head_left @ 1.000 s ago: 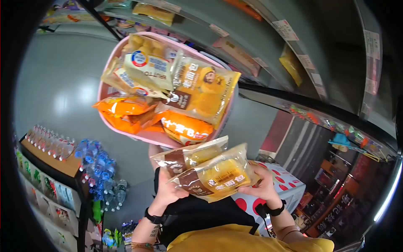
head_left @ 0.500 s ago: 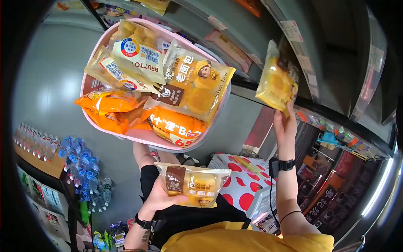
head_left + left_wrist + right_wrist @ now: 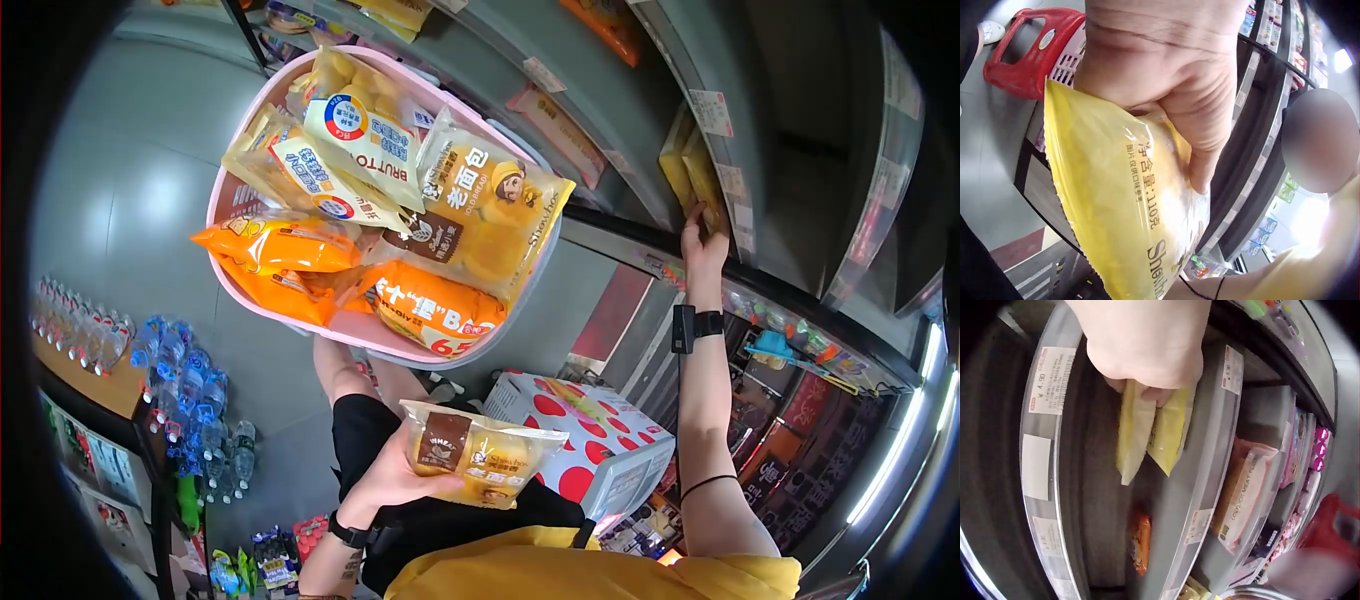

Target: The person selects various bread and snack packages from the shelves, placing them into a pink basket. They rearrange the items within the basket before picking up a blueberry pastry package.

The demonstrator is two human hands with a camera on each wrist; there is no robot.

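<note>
My left hand (image 3: 405, 478) grips a yellow bread packet (image 3: 480, 455) with a brown label, held low in front of my body. The left wrist view shows the thumb and fingers of that left hand (image 3: 1191, 156) curled round the same packet (image 3: 1129, 212). My right hand (image 3: 700, 238) reaches up into a grey shelf (image 3: 640, 170) and holds a second yellow bread packet (image 3: 690, 170) by its end. In the right wrist view the right hand (image 3: 1144, 390) pinches the tops of two yellow packets (image 3: 1147, 434) standing side by side on the shelf.
A pink basket (image 3: 300, 310) full of several snack and bread packets hangs above my left arm. Shelf rails carry price tags (image 3: 1050, 378). An orange packet (image 3: 1141, 544) lies further along the shelf. A white box with red dots (image 3: 590, 440) and water bottles (image 3: 200, 400) stand below.
My right hand took one of the two bread packets from in front of me, lifted it up and to the right, and now has it inside the shelf. My left hand kept the other packet.
</note>
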